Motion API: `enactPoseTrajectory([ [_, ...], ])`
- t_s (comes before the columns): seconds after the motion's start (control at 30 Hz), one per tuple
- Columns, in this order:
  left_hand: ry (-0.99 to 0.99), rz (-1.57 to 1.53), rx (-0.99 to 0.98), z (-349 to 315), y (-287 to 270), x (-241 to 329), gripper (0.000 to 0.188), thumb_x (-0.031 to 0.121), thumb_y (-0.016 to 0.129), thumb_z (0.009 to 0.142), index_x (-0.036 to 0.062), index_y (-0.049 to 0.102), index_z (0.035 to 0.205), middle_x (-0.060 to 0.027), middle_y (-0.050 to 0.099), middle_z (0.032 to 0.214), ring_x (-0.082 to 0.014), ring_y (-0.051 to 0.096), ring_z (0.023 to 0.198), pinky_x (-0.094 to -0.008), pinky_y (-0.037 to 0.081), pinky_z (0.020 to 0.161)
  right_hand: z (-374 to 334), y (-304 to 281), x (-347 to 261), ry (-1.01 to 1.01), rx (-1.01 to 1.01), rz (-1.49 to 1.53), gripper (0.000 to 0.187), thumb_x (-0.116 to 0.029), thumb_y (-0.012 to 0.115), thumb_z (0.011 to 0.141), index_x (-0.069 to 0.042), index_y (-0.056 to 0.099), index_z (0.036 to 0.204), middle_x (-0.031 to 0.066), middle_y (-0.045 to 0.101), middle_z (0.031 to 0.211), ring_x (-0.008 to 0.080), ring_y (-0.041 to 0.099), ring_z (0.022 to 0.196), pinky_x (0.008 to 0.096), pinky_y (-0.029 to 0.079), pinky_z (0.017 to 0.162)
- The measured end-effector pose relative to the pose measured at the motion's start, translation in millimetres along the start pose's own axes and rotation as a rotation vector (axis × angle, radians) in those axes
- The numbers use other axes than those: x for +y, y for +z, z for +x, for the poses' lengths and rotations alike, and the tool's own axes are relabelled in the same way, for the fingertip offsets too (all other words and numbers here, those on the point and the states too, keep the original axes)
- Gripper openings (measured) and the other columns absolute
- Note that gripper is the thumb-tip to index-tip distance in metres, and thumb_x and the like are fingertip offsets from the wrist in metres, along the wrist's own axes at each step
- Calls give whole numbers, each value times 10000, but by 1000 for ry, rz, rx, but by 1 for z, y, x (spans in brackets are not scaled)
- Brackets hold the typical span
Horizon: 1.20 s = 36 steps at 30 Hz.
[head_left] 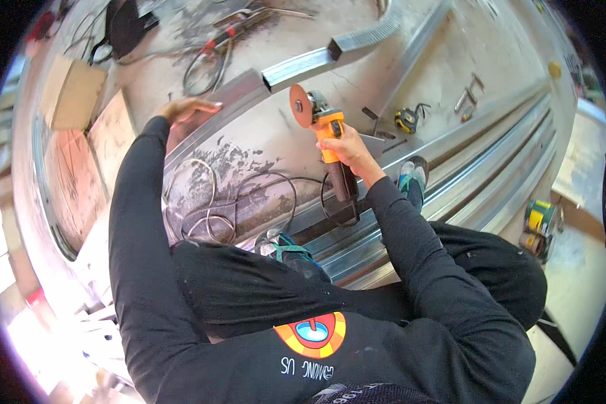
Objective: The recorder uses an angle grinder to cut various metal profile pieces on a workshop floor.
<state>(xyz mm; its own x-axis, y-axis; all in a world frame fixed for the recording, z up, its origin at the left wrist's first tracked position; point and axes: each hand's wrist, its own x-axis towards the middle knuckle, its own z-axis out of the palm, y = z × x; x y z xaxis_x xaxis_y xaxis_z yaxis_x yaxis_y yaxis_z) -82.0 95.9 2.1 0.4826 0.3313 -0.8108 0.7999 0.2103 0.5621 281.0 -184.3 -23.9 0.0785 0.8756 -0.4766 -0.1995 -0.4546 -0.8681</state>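
My right hand [343, 146] is wrapped round the body of a yellow-and-black angle grinder [330, 128], raised above the floor. A thin reddish-brown disc [301, 106] sits at its head, a short way below a shiny metal profile piece [296, 68]. Touching a long grey metal channel [232, 97], my left hand [184, 110] lies with its fingers stretched out. The channel's right end is close to the shiny piece. Beyond that, a ribbed metal profile [370, 40] curves away. Whether the grinder's disc is spinning I cannot tell.
Looped cables [212, 202] lie on the floor between my arms. A tape measure [406, 120] and a clamp-like tool [466, 102] are at the right. Several long metal profiles [491, 158] run under my legs. A cardboard-coloured box [73, 94] stands at the left.
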Motion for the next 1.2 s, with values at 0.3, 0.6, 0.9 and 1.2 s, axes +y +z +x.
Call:
enactPoseTrajectory([
  [0.3, -117, 61, 83, -3, 4, 18, 693, 529, 691, 862, 109, 585, 1403, -103, 428, 1563, -263, 263, 1493, -462, 91, 1214, 2, -5, 5, -54, 21, 94, 397, -122, 761, 742, -21, 620, 1100, 46, 640, 884, 156, 633, 712, 311, 531, 662],
  [0.6, -203, 133, 147, 9, 20, 9, 675, 590, 684, 850, 225, 591, 1410, -110, 416, 1569, -272, 257, 1496, -484, 109, 1212, 7, -8, -13, -50, 3, 183, 341, -138, 755, 744, -21, 606, 1028, 68, 642, 852, 183, 652, 678, 336, 546, 639],
  [0.9, -204, 57, 83, 3, 25, 25, 689, 574, 661, 876, 215, 544, 1453, -74, 365, 1604, -233, 185, 1516, -473, 89, 1210, 9, -13, -28, -30, 53, 326, 342, -137, 759, 743, -5, 613, 1022, 69, 638, 801, 199, 660, 640, 354, 561, 591],
  [1.2, -96, 46, 4, 10, 25, 11, 755, 620, 617, 896, 149, 507, 1475, -90, 386, 1589, -205, 235, 1499, -443, 131, 1214, 21, -11, -30, -43, 54, 343, 342, -152, 753, 751, 2, 617, 1024, 73, 636, 789, 215, 659, 624, 358, 556, 596],
])
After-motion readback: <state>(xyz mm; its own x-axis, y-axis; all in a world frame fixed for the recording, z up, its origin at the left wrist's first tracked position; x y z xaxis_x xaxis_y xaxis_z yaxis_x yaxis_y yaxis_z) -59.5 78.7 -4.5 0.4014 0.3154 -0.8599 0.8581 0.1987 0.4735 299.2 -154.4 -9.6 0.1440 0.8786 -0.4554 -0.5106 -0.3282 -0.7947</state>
